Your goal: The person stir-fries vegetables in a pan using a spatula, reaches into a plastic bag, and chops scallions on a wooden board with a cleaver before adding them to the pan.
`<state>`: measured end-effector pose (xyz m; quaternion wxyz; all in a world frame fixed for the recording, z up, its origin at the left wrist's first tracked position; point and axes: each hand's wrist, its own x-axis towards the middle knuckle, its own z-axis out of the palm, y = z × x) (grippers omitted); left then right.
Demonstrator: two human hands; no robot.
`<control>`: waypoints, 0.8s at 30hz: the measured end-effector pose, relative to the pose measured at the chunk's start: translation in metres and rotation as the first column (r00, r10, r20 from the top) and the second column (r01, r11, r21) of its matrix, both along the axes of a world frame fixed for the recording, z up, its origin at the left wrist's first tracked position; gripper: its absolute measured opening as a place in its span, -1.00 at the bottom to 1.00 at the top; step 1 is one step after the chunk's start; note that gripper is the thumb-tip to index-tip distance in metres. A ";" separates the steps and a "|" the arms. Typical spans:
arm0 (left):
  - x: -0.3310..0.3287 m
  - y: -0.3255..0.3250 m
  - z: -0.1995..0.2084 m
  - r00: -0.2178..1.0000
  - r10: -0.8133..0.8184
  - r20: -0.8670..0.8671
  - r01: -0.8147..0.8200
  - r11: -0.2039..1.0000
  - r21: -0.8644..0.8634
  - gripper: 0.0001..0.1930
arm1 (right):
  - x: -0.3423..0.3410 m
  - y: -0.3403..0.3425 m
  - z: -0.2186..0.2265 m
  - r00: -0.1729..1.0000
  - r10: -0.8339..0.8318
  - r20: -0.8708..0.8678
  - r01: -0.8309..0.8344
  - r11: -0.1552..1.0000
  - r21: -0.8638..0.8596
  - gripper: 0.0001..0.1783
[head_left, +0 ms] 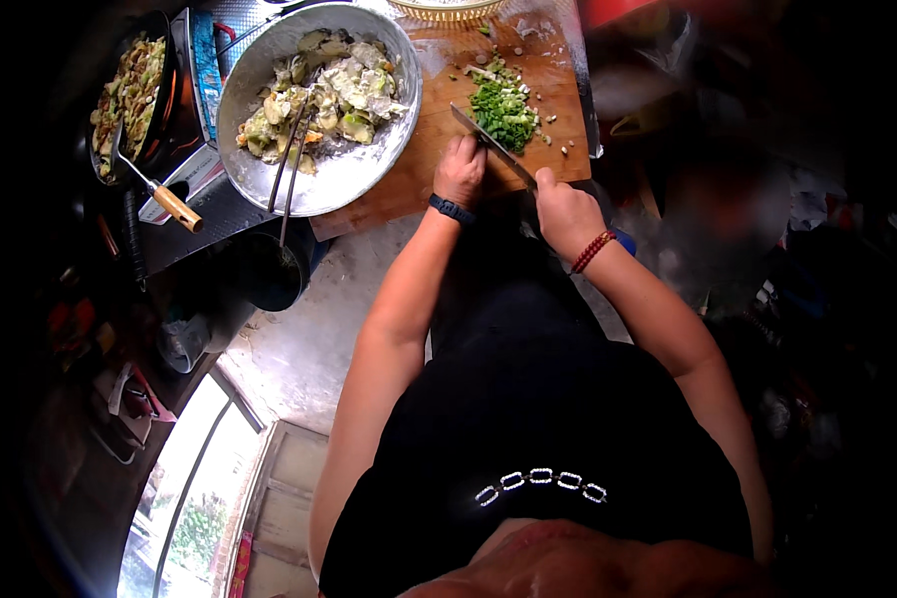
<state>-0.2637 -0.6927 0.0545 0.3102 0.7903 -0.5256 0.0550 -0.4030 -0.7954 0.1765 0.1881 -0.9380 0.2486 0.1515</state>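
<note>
My right hand (568, 215) is closed round the handle of a kitchen knife (498, 145), whose blade slants up and left over the wooden cutting board (439, 100). Just left of the blade, my left hand (459, 171) rests at the board's near part with its fingers curled in. Whatever those fingers press on is hidden. Chopped green onion (505, 112) lies in a heap beyond the blade, with small pale bits scattered to its right.
Left of the board stands a large metal bowl (394, 164) of flour-coated vegetable pieces, with chopsticks (289, 164) leaning out over its near rim. Farther left, a pan (159, 130) holds chopped food and a wooden-handled spatula (174, 207). A golden basket (448, 10) sits behind the board.
</note>
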 end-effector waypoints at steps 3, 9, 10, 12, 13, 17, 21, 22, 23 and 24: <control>-0.002 0.002 -0.004 1.000 -0.020 -0.006 0.020 0.998 -0.066 -0.90 | -0.002 0.015 -0.007 0.994 -0.056 -0.093 0.057 0.998 0.010 -0.86; -0.005 0.012 0.002 0.999 -0.019 0.043 0.021 0.998 -0.060 -0.93 | 0.015 0.013 -0.030 0.995 -0.087 0.046 0.087 0.996 0.008 -0.86; -0.004 0.015 0.004 0.997 -0.022 0.069 0.027 0.997 -0.068 -0.92 | 0.015 0.006 -0.026 0.991 -0.119 0.068 0.115 0.992 0.060 -0.86; -0.003 0.016 0.002 0.996 -0.033 0.081 0.041 0.994 -0.100 -0.95 | 0.009 -0.001 -0.019 0.987 -0.146 0.063 0.140 0.986 0.096 -0.87; -0.001 0.016 0.000 0.995 -0.039 0.088 0.049 0.992 -0.116 -0.96 | 0.008 0.000 -0.013 0.993 -0.108 0.045 0.104 0.992 0.071 -0.87; -0.005 0.018 -0.003 1.000 -0.030 -0.003 0.029 0.996 -0.086 -0.96 | 0.000 0.016 0.004 0.996 -0.026 -0.085 0.028 0.999 0.017 -0.89; -0.003 0.015 0.000 0.998 -0.053 -0.031 0.054 0.998 0.016 -0.97 | 0.002 0.023 -0.022 0.997 -0.078 -0.012 0.078 0.997 0.009 -0.88; -0.005 0.015 0.001 0.998 -0.066 -0.009 0.066 0.998 -0.008 -0.96 | 0.003 0.020 -0.031 0.997 -0.082 0.009 0.081 0.997 0.013 -0.88; -0.003 0.014 0.002 0.997 -0.069 0.019 0.070 0.997 -0.019 -0.96 | 0.009 0.019 -0.033 0.996 -0.086 0.039 0.086 0.996 0.014 -0.87; -0.003 0.012 0.003 0.996 -0.073 0.046 0.074 0.997 -0.030 -0.96 | 0.012 0.015 -0.027 0.988 -0.145 0.050 0.142 0.988 0.054 -0.86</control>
